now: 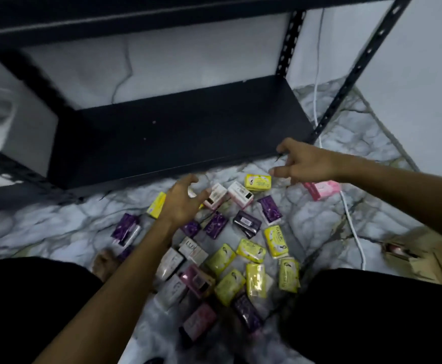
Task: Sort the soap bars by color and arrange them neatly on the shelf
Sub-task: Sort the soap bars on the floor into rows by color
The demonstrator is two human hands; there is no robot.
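Shelf (pixel 178 132): dark metal, lowest board fills centre frame, nothing on it that I can see. No bars placed yet, so I'd call the task barely begun.

Marble floor (pixel 44 227): all the stock lies here, lower centre of frame, between the person's knees and the shelf's front edge.

Soap bars (pixel 241 248): loose mixed pile. Yellow-green bars (pixel 251 266) bunch lower right of the pile, purple bars (pixel 246 222) mid, white boxes (pixel 227 195) near the top of it, one pink box (pixel 322 189) apart at right, partly under the right wrist. More pink at the bottom edge, blurred.

White cable (pixel 353 232): runs down the right side, passing just beside the pink box.

Left hand (pixel 182 199): grip wide, fingers spread and curved above the white boxes, holding nothing.

Right hand (pixel 304 162): grip loosely apart, thumb and fingers separated, empty, hovering by the shelf's front right corner, above a yellow bar (pixel 258 182).

Risks, as I read it:
- Dim light, dark purple wrappers: easy to misjudge a colour.
- Bars overlap, so a grab could drag a neighbour and scatter the pile.
- Cable could snag when the pink box is lifted.
- Glossy wrappers may slip from a loose pinch.
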